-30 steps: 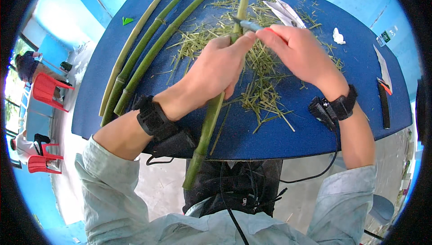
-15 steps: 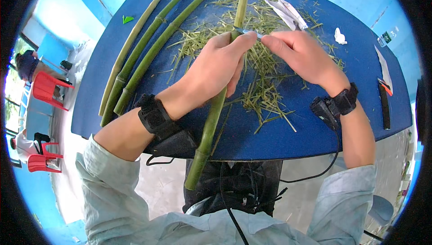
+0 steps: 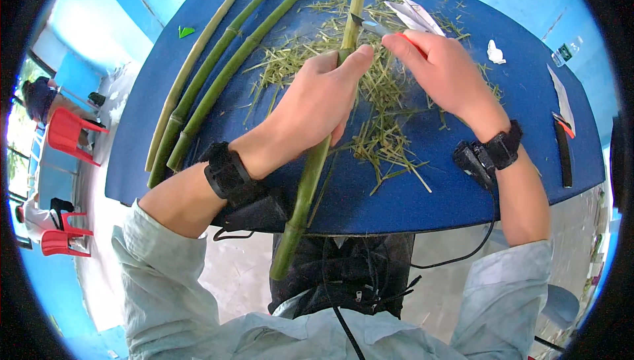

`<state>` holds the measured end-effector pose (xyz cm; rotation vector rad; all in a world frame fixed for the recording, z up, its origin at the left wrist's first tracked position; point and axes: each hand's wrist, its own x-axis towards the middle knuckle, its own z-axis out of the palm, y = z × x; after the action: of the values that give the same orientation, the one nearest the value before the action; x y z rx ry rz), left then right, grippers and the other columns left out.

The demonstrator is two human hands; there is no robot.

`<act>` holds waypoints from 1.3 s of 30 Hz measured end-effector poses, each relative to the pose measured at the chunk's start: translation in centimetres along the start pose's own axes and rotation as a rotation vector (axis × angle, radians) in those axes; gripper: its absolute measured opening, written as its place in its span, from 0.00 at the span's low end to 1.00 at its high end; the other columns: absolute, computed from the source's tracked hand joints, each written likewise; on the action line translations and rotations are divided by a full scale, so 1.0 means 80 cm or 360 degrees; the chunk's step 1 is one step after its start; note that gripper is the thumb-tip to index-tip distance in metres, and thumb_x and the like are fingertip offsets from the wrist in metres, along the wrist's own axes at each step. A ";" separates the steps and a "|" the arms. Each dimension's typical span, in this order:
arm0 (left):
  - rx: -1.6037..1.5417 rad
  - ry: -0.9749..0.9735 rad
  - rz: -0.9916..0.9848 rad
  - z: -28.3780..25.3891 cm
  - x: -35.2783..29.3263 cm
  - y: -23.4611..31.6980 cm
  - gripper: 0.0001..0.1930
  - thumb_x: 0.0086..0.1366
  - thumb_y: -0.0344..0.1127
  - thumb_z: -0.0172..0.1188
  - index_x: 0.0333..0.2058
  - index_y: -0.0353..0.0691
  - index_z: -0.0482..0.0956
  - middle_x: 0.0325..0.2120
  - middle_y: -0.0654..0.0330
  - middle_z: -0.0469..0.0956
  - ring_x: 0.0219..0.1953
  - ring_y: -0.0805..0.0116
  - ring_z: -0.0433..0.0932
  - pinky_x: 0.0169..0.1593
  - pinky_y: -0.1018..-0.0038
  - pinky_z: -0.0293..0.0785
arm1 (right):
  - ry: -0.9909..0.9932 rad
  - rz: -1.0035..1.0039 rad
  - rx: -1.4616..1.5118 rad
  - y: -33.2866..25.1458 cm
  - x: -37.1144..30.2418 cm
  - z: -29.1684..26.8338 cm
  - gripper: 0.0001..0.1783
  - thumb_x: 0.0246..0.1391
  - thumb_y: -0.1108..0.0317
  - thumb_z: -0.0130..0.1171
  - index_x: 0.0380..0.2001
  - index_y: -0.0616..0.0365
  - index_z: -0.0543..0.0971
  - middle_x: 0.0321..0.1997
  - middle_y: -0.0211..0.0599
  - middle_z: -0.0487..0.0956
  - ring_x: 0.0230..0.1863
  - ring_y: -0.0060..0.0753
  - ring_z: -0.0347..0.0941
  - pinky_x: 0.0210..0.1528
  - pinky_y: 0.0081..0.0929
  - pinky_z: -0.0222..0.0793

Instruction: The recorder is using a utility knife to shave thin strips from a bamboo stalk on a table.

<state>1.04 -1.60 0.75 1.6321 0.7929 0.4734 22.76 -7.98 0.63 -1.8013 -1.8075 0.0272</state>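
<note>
My left hand (image 3: pixel 320 92) is wrapped round a long green bamboo stalk (image 3: pixel 305 195) just below its peeled stretch. Above the hand the stalk is pale and stripped; below, it stays green and its near end juts past the table edge over my lap. A knife with a red handle (image 3: pixel 413 44) is gripped in my right hand (image 3: pixel 446 72). Its blade (image 3: pixel 375 27) points left, with the dark tip against the pale part of the stalk. My left thumb lies along the stalk near the knife.
Thin green shavings (image 3: pixel 389 132) are strewn over the blue table (image 3: pixel 456 195). Three bamboo stalks (image 3: pixel 218 72) lie at the left. White folded paper (image 3: pixel 415 13), a crumpled white scrap (image 3: pixel 495 52) and a black strip (image 3: pixel 564 155) lie toward the right. Two people sit on red chairs (image 3: pixel 69 135) far left.
The knife blade has moved away from my left thumb, up onto the stalk's pale part, with its red handle now showing. My left hand and the stalk stay nearly in place.
</note>
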 end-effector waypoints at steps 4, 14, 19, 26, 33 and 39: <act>-0.0173 0.0002 -0.0006 -0.001 0.001 -0.002 0.28 0.82 0.55 0.46 0.24 0.43 0.66 0.11 0.66 0.64 0.09 0.73 0.66 0.16 0.75 0.63 | -0.0183 -0.0022 0.0101 -0.012 -0.004 -0.003 0.32 0.73 0.40 0.53 0.29 0.61 0.79 0.20 0.47 0.72 0.22 0.47 0.68 0.29 0.42 0.64; -0.0089 -0.0014 0.0051 0.000 0.005 -0.012 0.23 0.82 0.53 0.48 0.29 0.43 0.65 0.14 0.67 0.65 0.10 0.74 0.66 0.15 0.75 0.63 | -0.0404 -0.0072 0.0303 0.001 -0.006 0.001 0.33 0.75 0.41 0.51 0.30 0.64 0.78 0.19 0.45 0.68 0.22 0.37 0.61 0.28 0.40 0.61; 0.0006 0.0001 0.0087 0.000 0.003 -0.011 0.25 0.82 0.55 0.48 0.29 0.43 0.65 0.13 0.68 0.64 0.10 0.75 0.67 0.15 0.75 0.62 | -0.0370 -0.0029 0.0243 -0.017 -0.008 -0.007 0.33 0.74 0.41 0.51 0.31 0.64 0.79 0.20 0.50 0.72 0.23 0.46 0.66 0.30 0.42 0.65; 0.0027 -0.0009 0.0050 -0.006 0.004 -0.007 0.25 0.81 0.54 0.49 0.33 0.35 0.69 0.14 0.62 0.69 0.12 0.69 0.72 0.16 0.69 0.67 | -0.0167 -0.0055 -0.0100 -0.022 -0.010 -0.004 0.32 0.72 0.38 0.52 0.32 0.57 0.83 0.24 0.51 0.79 0.29 0.58 0.77 0.32 0.48 0.70; -0.0001 0.0034 -0.0007 -0.005 0.002 -0.001 0.27 0.79 0.57 0.51 0.33 0.35 0.70 0.14 0.65 0.66 0.12 0.69 0.72 0.16 0.70 0.67 | -0.0003 -0.0094 -0.0142 -0.020 -0.008 0.003 0.30 0.70 0.37 0.53 0.31 0.54 0.84 0.25 0.49 0.81 0.30 0.60 0.79 0.32 0.50 0.72; 0.0060 0.0052 -0.0031 0.007 -0.001 0.008 0.31 0.81 0.59 0.44 0.21 0.45 0.67 0.08 0.67 0.62 0.09 0.74 0.65 0.17 0.76 0.62 | 0.0293 -0.0096 -0.0163 0.010 0.000 0.005 0.29 0.70 0.38 0.54 0.32 0.53 0.84 0.25 0.48 0.81 0.31 0.59 0.80 0.33 0.48 0.74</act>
<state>1.55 -2.08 1.22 1.6536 0.8460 0.4750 23.28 -7.75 -0.05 -1.7552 -1.7577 -0.2509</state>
